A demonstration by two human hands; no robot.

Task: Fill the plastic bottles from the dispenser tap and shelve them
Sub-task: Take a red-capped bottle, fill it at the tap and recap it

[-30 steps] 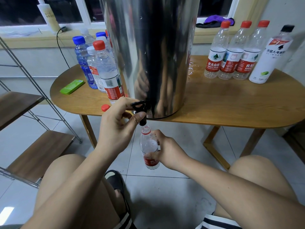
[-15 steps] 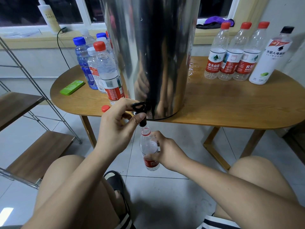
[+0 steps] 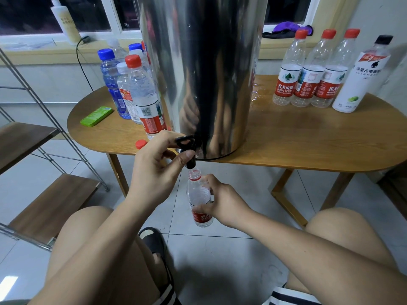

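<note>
Directly under tap (image 3: 185,141): bottle (image 3: 197,194) (in right grip (image 3: 224,201)).

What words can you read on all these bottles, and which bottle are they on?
"农夫山泉" and "NONGFU SPRING": first right-side bottle.
"农夫": third right-side bottle, the rest hidden.
"外星人电解": white bottle, the rest unclear.
Too blurred or small: left bottles, windowsill bottle, held bottle.

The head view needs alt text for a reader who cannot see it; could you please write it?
A person's left hand grips the black tap of a steel dispenser on a wooden table, while the right hand holds an uncapped plastic bottle under the spout; capped bottles stand on both sides.
</note>
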